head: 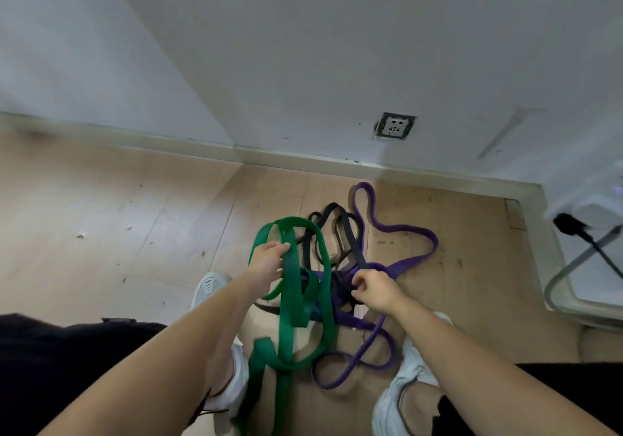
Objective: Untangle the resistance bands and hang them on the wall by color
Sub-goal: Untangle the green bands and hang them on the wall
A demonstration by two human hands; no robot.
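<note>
Item: tangle of resistance bands, lying on the wooden floor (101, 206) near the wall (303, 48), between the person's shoes.

Green band (323, 267): wide, flat loop. Partly lifted; lower lengths trail to the floor near the left shoe (232, 378). Left hand (268, 262) closed around one raised strand, fingers wrapped over the flat face.

Purple band (409, 231): narrower loop, sprawled toward the wall and back to the near side. Runs through the central knot.

Black bands (340, 230): thin strands, count unclear, bunched behind the knot and crossing under the green.

Right hand (374, 289): pinched shut at the knot where purple and black cross; which strand it grips cannot be told.

Handling, judged: light, limp, elastic rubber. Pulling hard likely stretches a strand and tightens the knot, and a released strand may snap back. Surface probably grippy, so strands drag on one another instead of sliding free. Best hold appears to be a flat grasp close to a crossing, feeding one loop through slack.

No hooks visible on the wall; only a socket (395, 126).
</note>
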